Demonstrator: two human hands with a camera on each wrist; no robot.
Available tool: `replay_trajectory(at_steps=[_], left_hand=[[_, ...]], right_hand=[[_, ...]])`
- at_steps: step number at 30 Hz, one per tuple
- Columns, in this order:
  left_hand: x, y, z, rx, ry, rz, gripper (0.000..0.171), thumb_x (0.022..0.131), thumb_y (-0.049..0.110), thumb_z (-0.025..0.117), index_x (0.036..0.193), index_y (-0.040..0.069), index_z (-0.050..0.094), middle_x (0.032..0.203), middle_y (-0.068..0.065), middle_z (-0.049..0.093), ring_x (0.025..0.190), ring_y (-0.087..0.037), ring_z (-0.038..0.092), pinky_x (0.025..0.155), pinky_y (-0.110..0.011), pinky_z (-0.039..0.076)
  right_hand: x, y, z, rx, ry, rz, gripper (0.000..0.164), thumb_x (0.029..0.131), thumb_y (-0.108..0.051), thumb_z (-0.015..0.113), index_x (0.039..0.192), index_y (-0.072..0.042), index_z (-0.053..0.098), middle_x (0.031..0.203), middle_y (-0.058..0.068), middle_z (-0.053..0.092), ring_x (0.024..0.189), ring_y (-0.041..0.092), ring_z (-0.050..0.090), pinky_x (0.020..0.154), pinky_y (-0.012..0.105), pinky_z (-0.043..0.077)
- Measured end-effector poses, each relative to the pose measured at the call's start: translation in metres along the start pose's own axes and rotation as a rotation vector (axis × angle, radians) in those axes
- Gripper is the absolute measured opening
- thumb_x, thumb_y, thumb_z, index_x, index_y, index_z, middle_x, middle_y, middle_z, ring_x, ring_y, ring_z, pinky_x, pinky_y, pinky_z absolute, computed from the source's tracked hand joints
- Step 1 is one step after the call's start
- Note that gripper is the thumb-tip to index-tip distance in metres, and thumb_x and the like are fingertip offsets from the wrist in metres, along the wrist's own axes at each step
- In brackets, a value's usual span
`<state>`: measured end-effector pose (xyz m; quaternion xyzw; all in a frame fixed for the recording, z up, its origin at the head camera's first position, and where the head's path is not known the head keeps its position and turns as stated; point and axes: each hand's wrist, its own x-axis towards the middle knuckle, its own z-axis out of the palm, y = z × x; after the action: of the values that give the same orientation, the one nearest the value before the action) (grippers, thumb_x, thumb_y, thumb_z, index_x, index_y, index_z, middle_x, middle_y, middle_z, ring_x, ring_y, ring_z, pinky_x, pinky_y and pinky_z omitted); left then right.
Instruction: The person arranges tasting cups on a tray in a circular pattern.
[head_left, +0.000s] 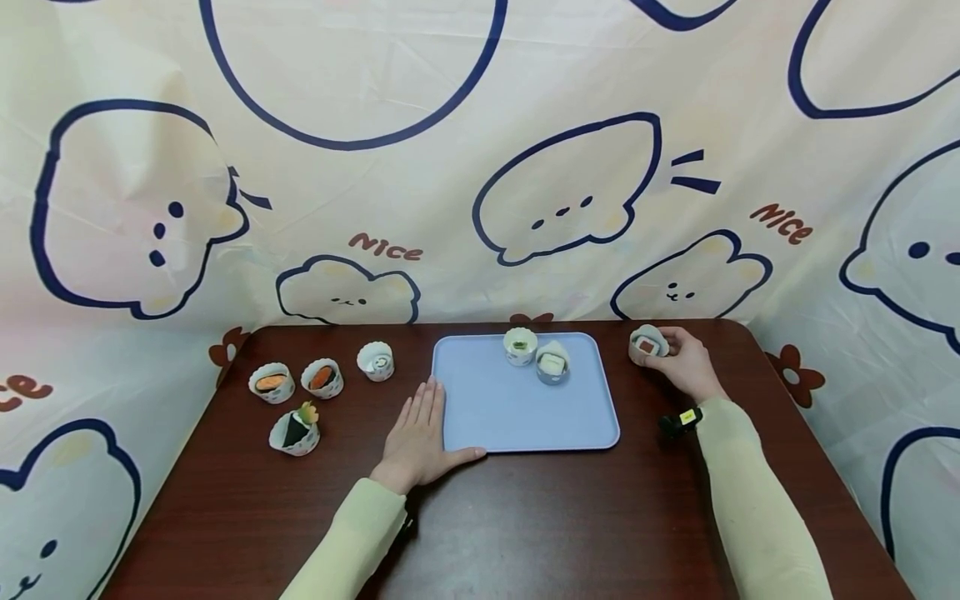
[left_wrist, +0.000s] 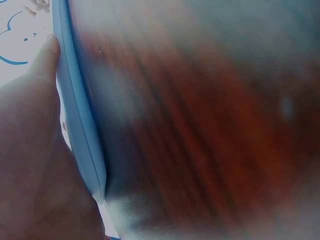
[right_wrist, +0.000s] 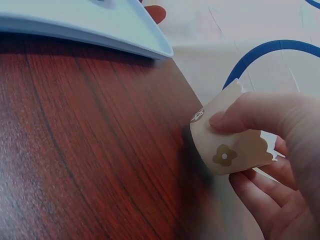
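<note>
My right hand [head_left: 688,367] pinches a small paper baking cup [right_wrist: 212,140] with scalloped rim and flower print, near the table's far right edge. Inside lies a white piece with a brown top [head_left: 647,344]. Whether the cup touches the table I cannot tell. Straight-fingered, my left hand [head_left: 418,435] lies along the left edge of the light blue tray [head_left: 517,417], its thumb at the front left corner. Toward the tray's back right stand two paper cups, one holding a green-and-white piece [head_left: 521,345], the other a pale block [head_left: 552,364].
Left of the tray, several paper cups stand on the dark wooden table [head_left: 540,525]: one with a white roll [head_left: 382,363], two with orange-topped pieces [head_left: 322,378], and one with a dark wedge [head_left: 296,429] topped in yellow. A printed cloth [head_left: 450,200] hangs behind.
</note>
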<state>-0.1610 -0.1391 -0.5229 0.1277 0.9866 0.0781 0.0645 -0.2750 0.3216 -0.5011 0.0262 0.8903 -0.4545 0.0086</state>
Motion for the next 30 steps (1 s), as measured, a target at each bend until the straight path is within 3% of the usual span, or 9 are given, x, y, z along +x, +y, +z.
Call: replay_trajectory(at_steps=[10, 19, 30], left_hand=[[0.001, 0.000, -0.001, 0.007, -0.002, 0.001, 0.132, 0.077, 0.096, 0.038, 0.162, 0.000, 0.006, 0.168, -0.018, 0.002, 0.154, -0.031, 0.004, 0.122, -0.045, 0.009], [-0.001, 0.004, -0.008, -0.019, 0.032, 0.012, 0.129, 0.079, 0.090, 0.048, 0.161, -0.004, 0.015, 0.167, -0.021, 0.010, 0.153, -0.034, 0.009, 0.122, -0.047, 0.011], [-0.002, 0.005, -0.009, -0.009, -0.001, -0.012, 0.128, 0.080, 0.089, 0.050, 0.161, -0.002, 0.011, 0.168, -0.019, 0.006, 0.154, -0.033, 0.005, 0.122, -0.046, 0.009]], right_hand=[[-0.002, -0.005, 0.000, 0.007, 0.008, -0.006, 0.065, 0.092, -0.018, 0.077, 0.143, 0.003, 0.045, 0.138, 0.029, 0.051, 0.121, 0.044, 0.053, 0.105, 0.057, 0.043], [-0.006, -0.009, 0.003, 0.017, 0.038, -0.040, 0.062, 0.091, -0.015, 0.077, 0.142, 0.004, 0.046, 0.135, 0.029, 0.053, 0.122, 0.044, 0.055, 0.105, 0.055, 0.043], [-0.014, -0.016, 0.006, 0.032, 0.032, -0.050, 0.065, 0.091, -0.020, 0.079, 0.143, 0.002, 0.045, 0.138, 0.027, 0.052, 0.123, 0.042, 0.055, 0.104, 0.055, 0.044]])
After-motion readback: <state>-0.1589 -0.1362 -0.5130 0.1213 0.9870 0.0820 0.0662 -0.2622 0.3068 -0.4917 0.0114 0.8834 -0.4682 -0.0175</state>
